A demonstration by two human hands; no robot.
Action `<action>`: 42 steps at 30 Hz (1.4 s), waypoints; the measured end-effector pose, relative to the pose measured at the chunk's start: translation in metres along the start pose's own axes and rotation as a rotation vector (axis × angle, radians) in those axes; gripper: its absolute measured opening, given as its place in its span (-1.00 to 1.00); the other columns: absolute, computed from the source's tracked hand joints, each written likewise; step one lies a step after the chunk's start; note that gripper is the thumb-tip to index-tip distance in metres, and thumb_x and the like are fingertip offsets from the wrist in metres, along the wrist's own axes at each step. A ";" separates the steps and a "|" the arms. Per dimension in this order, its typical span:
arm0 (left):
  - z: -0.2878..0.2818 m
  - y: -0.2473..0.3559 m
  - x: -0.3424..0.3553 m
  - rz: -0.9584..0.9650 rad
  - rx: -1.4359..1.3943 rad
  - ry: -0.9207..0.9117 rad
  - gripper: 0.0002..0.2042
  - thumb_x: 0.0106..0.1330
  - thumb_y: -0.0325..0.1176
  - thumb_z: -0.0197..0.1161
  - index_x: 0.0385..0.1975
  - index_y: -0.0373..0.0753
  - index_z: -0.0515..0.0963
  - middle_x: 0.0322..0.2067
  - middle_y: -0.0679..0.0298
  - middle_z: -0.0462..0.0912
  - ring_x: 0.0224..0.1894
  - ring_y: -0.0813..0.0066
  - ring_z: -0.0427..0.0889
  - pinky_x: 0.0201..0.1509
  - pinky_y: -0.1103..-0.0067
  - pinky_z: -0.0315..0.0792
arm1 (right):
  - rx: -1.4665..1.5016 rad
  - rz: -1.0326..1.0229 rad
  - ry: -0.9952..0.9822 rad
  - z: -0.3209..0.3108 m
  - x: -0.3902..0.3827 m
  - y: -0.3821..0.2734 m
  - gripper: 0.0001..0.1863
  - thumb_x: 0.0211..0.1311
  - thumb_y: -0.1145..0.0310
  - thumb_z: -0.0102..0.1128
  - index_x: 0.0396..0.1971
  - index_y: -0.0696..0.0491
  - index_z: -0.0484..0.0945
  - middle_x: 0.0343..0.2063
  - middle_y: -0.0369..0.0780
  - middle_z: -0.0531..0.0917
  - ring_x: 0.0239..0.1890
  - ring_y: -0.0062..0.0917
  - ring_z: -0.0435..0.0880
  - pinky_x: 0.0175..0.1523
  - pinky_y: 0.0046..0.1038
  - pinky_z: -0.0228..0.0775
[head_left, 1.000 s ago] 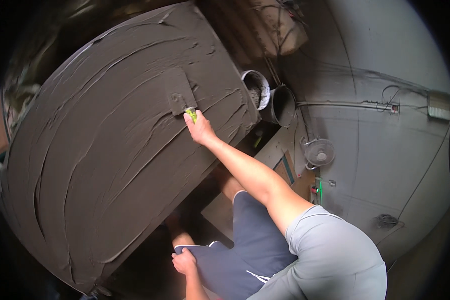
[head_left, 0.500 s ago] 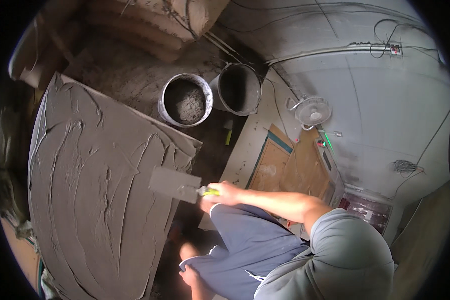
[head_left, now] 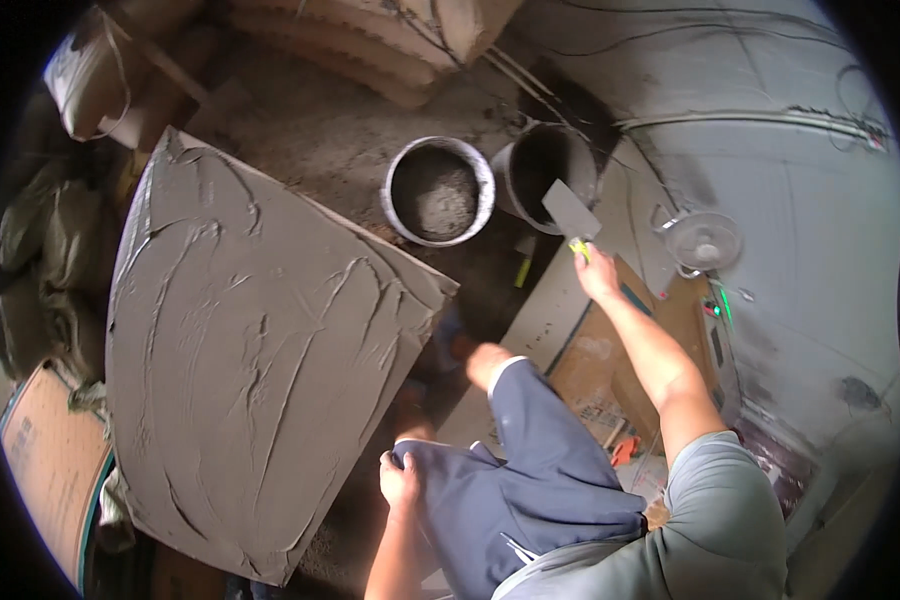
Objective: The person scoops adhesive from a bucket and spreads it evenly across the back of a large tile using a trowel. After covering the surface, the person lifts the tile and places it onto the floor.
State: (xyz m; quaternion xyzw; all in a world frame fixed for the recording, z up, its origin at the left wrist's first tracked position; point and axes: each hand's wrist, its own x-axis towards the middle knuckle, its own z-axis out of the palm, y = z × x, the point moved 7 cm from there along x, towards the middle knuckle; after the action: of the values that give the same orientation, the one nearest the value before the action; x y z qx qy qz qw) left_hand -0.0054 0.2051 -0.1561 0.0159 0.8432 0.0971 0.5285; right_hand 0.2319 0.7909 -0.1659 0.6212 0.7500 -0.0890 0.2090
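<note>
My right hand point(head_left: 596, 273) is closed round the yellow-green handle of a trowel point(head_left: 571, 211) with a flat, grey rectangular blade. The blade hangs over the near right rim of a dark bucket point(head_left: 503, 172). Beside that stands a white-rimmed bucket point(head_left: 390, 205) holding grey mortar point(head_left: 448, 203). To the left lies a large board or slab point(head_left: 260, 350) spread with wet grey mortar in ridges and streaks. My left hand point(head_left: 400, 482) is at the leg of my dark blue shorts point(head_left: 560, 450), its fingers closed on the cloth.
A tool with a yellow-green handle point(head_left: 523, 268) lies near the buckets. A white fan point(head_left: 705, 242) stands by the grey wall point(head_left: 790, 190), where cables run. Brown wooden boards point(head_left: 585, 340) lie at the right. Stacked sacks point(head_left: 370, 45) are at the back, more sacks point(head_left: 65, 230) at the left.
My right hand has carried the trowel from the slab's right edge up and right to the dark bucket. My left hand stays at the shorts. The view has shifted.
</note>
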 end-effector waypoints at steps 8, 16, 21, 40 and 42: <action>0.004 -0.051 -0.021 -0.286 0.082 0.156 -0.62 0.29 -0.12 0.26 -0.14 -0.37 0.59 -0.17 -0.12 0.71 -0.07 -0.07 0.70 0.07 0.23 0.55 | -0.250 -0.252 -0.327 0.077 0.079 -0.003 -0.61 0.24 0.32 0.26 0.08 -0.06 0.51 0.04 -0.05 0.52 0.04 -0.07 0.64 0.09 -0.06 0.51; 0.139 0.036 -0.078 -0.655 -0.676 0.094 -0.78 0.33 -0.30 0.23 -0.22 -0.35 0.60 -0.26 0.10 0.74 -0.20 0.35 0.69 -0.09 0.40 0.55 | -0.252 -0.398 -0.532 0.030 0.084 -0.024 -0.57 0.31 0.21 0.23 0.12 0.04 0.46 0.08 -0.02 0.47 0.10 -0.02 0.57 0.18 -0.04 0.46; 0.178 0.111 -0.049 -0.429 -0.574 -0.095 -0.75 0.35 -0.30 0.16 -0.09 -0.27 0.63 -0.21 -0.02 0.73 -0.11 0.16 0.72 0.04 0.35 0.53 | -0.224 -0.462 -0.519 -0.021 0.129 -0.033 -0.65 0.33 0.17 0.20 -0.03 0.08 0.56 0.00 -0.01 0.61 0.10 -0.08 0.59 0.18 -0.12 0.47; 0.196 0.128 -0.044 -0.557 -1.076 0.186 -0.69 0.28 -0.06 0.24 -0.29 -0.20 0.63 -0.30 0.07 0.74 -0.17 0.11 0.71 0.00 0.28 0.54 | 0.123 -0.458 -0.706 -0.141 0.176 -0.193 -0.59 0.37 0.08 0.17 -0.10 0.12 0.72 -0.26 -0.18 0.77 -0.19 -0.48 0.70 -0.02 -0.38 0.52; 0.209 0.135 -0.048 -0.577 -1.149 0.275 -0.67 0.28 -0.07 0.24 -0.29 -0.25 0.63 -0.30 0.04 0.74 -0.17 0.14 0.72 -0.02 0.28 0.55 | -0.239 -0.707 -0.545 -0.170 0.122 -0.268 -0.58 0.38 0.06 0.15 -0.09 0.12 0.72 -0.25 -0.19 0.77 -0.19 -0.50 0.68 -0.02 -0.39 0.51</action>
State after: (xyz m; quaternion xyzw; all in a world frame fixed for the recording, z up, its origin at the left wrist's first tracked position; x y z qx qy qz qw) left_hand 0.1925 0.3625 -0.1778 -0.5083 0.6874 0.3875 0.3449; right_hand -0.0796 0.9098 -0.0988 0.2528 0.8386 -0.2275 0.4256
